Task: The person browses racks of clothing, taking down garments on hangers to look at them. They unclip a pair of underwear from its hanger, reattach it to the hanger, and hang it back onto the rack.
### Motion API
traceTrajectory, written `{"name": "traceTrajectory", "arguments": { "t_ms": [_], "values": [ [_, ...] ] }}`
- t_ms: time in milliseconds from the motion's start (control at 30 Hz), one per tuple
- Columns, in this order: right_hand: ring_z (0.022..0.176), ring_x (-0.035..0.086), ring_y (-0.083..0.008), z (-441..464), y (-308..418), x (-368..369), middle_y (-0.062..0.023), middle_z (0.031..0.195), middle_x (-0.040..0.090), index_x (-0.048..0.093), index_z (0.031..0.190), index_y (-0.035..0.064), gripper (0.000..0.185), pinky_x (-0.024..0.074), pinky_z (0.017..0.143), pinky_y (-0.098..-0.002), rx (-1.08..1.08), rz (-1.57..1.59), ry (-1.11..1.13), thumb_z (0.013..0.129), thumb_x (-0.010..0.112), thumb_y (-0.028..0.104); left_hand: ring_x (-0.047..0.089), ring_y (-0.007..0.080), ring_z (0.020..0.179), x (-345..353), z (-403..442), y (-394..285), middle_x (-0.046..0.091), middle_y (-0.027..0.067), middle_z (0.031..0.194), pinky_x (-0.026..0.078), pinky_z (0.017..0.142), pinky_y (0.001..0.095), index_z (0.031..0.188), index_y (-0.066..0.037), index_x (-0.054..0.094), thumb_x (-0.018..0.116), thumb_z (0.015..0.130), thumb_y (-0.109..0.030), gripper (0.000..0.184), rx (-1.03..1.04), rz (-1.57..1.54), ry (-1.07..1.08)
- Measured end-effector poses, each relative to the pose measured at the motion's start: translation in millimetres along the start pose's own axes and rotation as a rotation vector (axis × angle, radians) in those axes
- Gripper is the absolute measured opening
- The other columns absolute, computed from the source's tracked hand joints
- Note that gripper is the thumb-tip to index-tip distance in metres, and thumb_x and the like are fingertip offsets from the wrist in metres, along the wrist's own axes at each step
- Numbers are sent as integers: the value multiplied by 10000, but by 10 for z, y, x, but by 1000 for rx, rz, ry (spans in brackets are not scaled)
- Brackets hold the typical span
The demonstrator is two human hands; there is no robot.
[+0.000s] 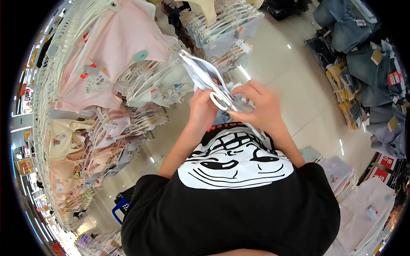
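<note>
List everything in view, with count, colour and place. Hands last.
Hangered garment: one, whitish, between the hands
Hung underwear: many, pink, cream, peach, left racks
Price tag: one large, white and red, on pink piece
Hung pieces: many, pale, top centre
Denim clothing: several, blue, upper right
Pale garments: several, pinkish, lower right
Signs: count unclear, red, right edge
Handle: one, blue, lower left
Floor: one, beige, below
T-shirt: one, black, white face print, worn
Left hand: one, bare, holding garment
Right hand: one, bare, blurred, at garment
</note>
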State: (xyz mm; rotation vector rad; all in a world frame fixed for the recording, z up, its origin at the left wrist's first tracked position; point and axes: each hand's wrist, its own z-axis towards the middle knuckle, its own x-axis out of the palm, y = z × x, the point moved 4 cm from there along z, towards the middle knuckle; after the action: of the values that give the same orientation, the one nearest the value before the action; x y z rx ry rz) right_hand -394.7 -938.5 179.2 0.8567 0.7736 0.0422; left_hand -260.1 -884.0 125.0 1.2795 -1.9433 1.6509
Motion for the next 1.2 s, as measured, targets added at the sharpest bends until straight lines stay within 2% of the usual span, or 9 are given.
{"name": "traceTrajectory", "arguments": {
  "t_ms": [300,433,500,533,700,733,833,867,1200],
  "values": [
    [453,464,-113,-86,-529,371,-17,487,456,527,869,102,229,340,435,-268,370,250,245,705,622,231,521,152,889,-263,236,281,533,42,969,423,786,320,1064,-49,452,442,861,-132,220,-69,90,-40],
    [484,426,-54,-87,-786,508,9,534,456,534,855,25,157,318,442,-194,645,955,180,777,540,161,543,167,840,-354,326,341,549,48,941,446,739,339,1019,-56,472,486,845,-194,222,-111,100,-73],
    [408,343,-56,-28,-838,399,21,505,400,471,736,45,152,252,382,-189,702,1033,106,818,462,172,550,165,821,-541,387,409,556,51,927,451,707,338,985,-63,480,506,833,-217,218,-204,136,-107],
    [379,304,-53,-3,-850,365,23,479,368,442,690,59,184,224,364,-197,738,1123,52,826,445,182,527,135,687,-571,398,432,536,9,774,435,631,315,886,-90,472,532,815,-247,183,-222,148,-149],
    [333,230,-71,256,-1021,190,28,427,284,356,630,101,266,207,326,-234,713,1202,-170,856,393,237,357,100,497,-895,444,551,344,-43,571,358,537,291,732,-131,395,541,803,-215,182,-283,29,-147],
    [381,394,-90,333,-1115,173,-20,514,446,376,683,93,242,265,363,-216,719,1185,-120,862,404,253,357,101,496,-940,434,547,347,-42,571,354,536,289,724,-132,389,539,801,-207,184,-283,0,-156],
    [587,571,-138,541,-1115,192,-103,789,590,424,816,61,178,367,459,-198,796,1209,-129,869,417,231,351,102,491,-1013,403,517,345,-41,564,343,530,284,691,-137,370,537,794,-194,205,-280,-20,-211],
    [779,607,-211,605,-1329,272,-170,1035,552,399,1005,45,175,449,611,-229,648,1289,12,892,364,175,348,102,490,-1033,388,506,343,-41,561,340,528,283,678,-139,363,536,792,-192,214,-279,-17,-235],
    [838,588,-215,1459,-1946,818,-159,1068,541,427,991,-38,235,491,668,-244,613,1292,107,890,389,171,377,111,513,-1237,214,536,352,-32,553,357,554,283,637,-139,369,538,790,-214,239,-296,-85,-232]
  ]
}}
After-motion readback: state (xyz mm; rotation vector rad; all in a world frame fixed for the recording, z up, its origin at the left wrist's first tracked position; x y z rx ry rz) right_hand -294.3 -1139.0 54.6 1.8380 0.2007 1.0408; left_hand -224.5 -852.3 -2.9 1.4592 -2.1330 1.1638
